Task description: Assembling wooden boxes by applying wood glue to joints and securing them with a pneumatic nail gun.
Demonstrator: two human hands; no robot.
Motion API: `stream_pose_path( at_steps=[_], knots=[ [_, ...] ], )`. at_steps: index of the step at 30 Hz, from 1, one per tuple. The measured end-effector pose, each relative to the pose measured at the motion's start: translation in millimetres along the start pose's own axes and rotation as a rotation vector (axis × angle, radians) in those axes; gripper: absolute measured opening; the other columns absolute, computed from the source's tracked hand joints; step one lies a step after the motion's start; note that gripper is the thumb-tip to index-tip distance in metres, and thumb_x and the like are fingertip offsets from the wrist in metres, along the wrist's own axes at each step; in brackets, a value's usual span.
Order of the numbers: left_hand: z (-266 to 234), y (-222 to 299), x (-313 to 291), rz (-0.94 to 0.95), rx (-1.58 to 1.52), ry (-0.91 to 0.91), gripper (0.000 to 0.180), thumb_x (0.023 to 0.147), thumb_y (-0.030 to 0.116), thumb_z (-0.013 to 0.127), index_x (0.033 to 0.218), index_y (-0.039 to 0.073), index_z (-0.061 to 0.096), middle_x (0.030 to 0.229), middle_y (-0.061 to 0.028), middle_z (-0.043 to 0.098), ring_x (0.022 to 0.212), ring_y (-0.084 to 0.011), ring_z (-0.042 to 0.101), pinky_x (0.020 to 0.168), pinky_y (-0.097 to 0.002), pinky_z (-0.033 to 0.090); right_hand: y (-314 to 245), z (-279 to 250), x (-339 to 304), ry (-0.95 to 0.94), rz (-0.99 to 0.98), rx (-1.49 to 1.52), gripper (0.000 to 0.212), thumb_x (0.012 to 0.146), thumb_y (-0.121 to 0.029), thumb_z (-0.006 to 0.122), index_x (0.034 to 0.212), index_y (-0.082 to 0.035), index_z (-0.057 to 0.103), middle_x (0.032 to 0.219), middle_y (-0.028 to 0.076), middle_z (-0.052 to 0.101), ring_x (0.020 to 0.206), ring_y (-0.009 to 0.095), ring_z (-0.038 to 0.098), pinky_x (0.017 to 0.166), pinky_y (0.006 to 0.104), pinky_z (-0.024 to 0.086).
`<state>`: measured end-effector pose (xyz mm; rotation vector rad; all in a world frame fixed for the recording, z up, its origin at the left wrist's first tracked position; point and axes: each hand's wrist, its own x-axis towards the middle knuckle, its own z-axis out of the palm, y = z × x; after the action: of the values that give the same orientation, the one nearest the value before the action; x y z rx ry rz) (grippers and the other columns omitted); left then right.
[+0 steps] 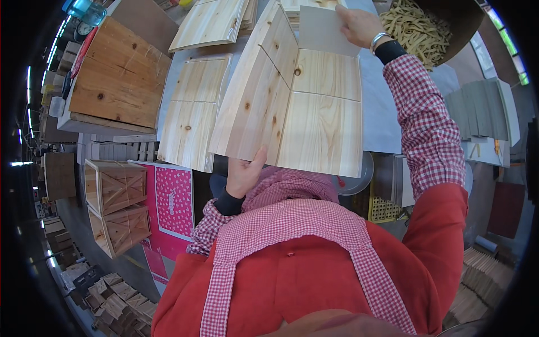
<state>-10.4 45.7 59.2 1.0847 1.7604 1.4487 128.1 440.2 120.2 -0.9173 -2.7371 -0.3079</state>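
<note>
My left hand point(245, 173) grips the near edge of a grooved pine panel point(252, 95), thumb up along the wood. That panel stands tilted, leaning to the left. Beside it another grooved pine panel point(324, 132) lies with its light face up, and the two meet along a long edge. At their far end, my right hand point(362, 27) pinches the upper right corner of a thin grey board point(327, 32). The board's lower edge runs along a cross groove of the flat panel; I cannot tell whether it sits in it.
More pine panels point(193, 115) lie left on the blue-grey table point(384, 123), with others point(208, 22) beyond. A bin of pale strips point(418, 31) stands far right. A stack of grey boards point(477, 109) is at the right, a large wooden box point(120, 73) at the left.
</note>
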Motion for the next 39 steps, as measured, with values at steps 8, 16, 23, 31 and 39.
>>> stream_pose_path(
  at_steps=[8, 16, 23, 31, 39],
  knots=[
    [2.8, 0.7, -4.0, -0.064, 0.034, -0.039, 0.020, 0.087, 0.007, 0.061, 0.102, -0.006, 0.061, 0.089, -0.0071, 0.064, 0.080, -0.0139, 0.059, 0.071, -0.0290, 0.048, -0.8, -18.5, 18.5, -0.080, 0.020, 0.146, 0.024, 0.073, -0.013, 0.054, 0.095, -0.005, 0.056, 0.082, 0.022, 0.065, 0.081, 0.040, 0.064, 0.071, 0.0505, 0.049],
    [4.7, 8.0, 1.5, 0.078, 0.210, -0.053, 0.022, 0.083, 0.008, 0.064, 0.101, -0.005, 0.061, 0.089, -0.0148, 0.065, 0.082, -0.0244, 0.063, 0.074, -0.0330, 0.049, -3.0, -5.2, 15.4, -0.054, -0.016, 0.001, 0.030, 0.081, -0.016, 0.059, 0.108, -0.011, 0.048, 0.091, 0.016, 0.065, 0.088, 0.035, 0.064, 0.074, 0.0466, 0.051],
    [9.8, 27.9, 6.1, 0.194, 0.381, -0.122, 0.025, 0.078, 0.007, 0.065, 0.100, -0.005, 0.060, 0.086, -0.0224, 0.064, 0.077, -0.0348, 0.065, 0.069, -0.0371, 0.051, -1.3, 3.6, 12.2, -0.033, 0.017, 0.055, 0.029, 0.078, -0.014, 0.059, 0.105, -0.011, 0.048, 0.090, 0.016, 0.065, 0.088, 0.035, 0.064, 0.074, 0.0484, 0.050],
    [4.2, 4.1, 2.9, 0.154, 0.399, -0.166, 0.029, 0.079, 0.009, 0.065, 0.104, -0.005, 0.059, 0.088, -0.0224, 0.064, 0.081, -0.0350, 0.066, 0.073, -0.0371, 0.052, -4.7, -2.7, 14.7, -0.016, 0.023, 0.073, 0.032, 0.075, -0.011, 0.058, 0.107, -0.011, 0.049, 0.088, 0.017, 0.065, 0.086, 0.035, 0.064, 0.072, 0.0473, 0.051],
    [11.9, -36.1, 7.1, 0.150, 0.270, -0.045, 0.030, 0.088, 0.010, 0.063, 0.112, -0.006, 0.056, 0.095, -0.0086, 0.063, 0.081, -0.0159, 0.060, 0.068, -0.0313, 0.050, -29.2, -3.4, -59.0, 0.744, 0.171, 0.152, 0.050, 0.068, -0.026, 0.071, 0.114, -0.008, 0.062, 0.115, 0.014, 0.062, 0.112, 0.031, 0.055, 0.096, 0.0457, 0.039]
  ],
)
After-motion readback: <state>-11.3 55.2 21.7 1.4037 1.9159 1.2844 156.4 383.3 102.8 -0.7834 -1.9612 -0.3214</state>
